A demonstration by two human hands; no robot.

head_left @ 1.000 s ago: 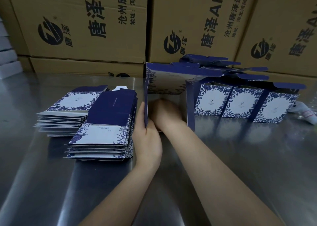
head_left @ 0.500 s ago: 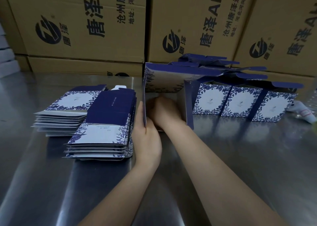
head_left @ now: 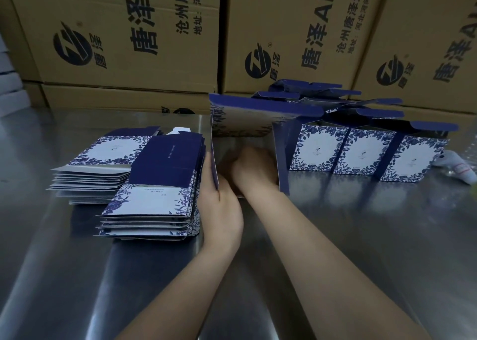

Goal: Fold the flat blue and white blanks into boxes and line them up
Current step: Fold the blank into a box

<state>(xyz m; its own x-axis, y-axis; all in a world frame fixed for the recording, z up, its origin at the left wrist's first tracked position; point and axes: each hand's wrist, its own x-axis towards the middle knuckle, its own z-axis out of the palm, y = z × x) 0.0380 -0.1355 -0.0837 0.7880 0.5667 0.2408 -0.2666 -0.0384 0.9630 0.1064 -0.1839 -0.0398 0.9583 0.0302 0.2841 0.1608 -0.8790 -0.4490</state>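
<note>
A half-formed blue and white box (head_left: pixel 247 119) lies on its side on the metal table (head_left: pixel 361 236), its open end facing me. My left hand (head_left: pixel 222 205) grips the box's left wall, thumb inside and fingers outside. My right hand (head_left: pixel 254 170) reaches into the opening; its fingers are hidden inside. Left of the hands lie two stacks of flat blanks, a near stack (head_left: pixel 160 182) and a far stack (head_left: pixel 103 156). To the right, three folded boxes (head_left: pixel 364 151) stand side by side in a row with their top flaps open.
More folded boxes (head_left: pixel 309 89) stand behind the row. Large brown cartons (head_left: pixel 284 29) wall off the table's far edge. A small white object (head_left: pixel 462 169) lies at the right end of the row. White items (head_left: pixel 7 86) are stacked at the far left.
</note>
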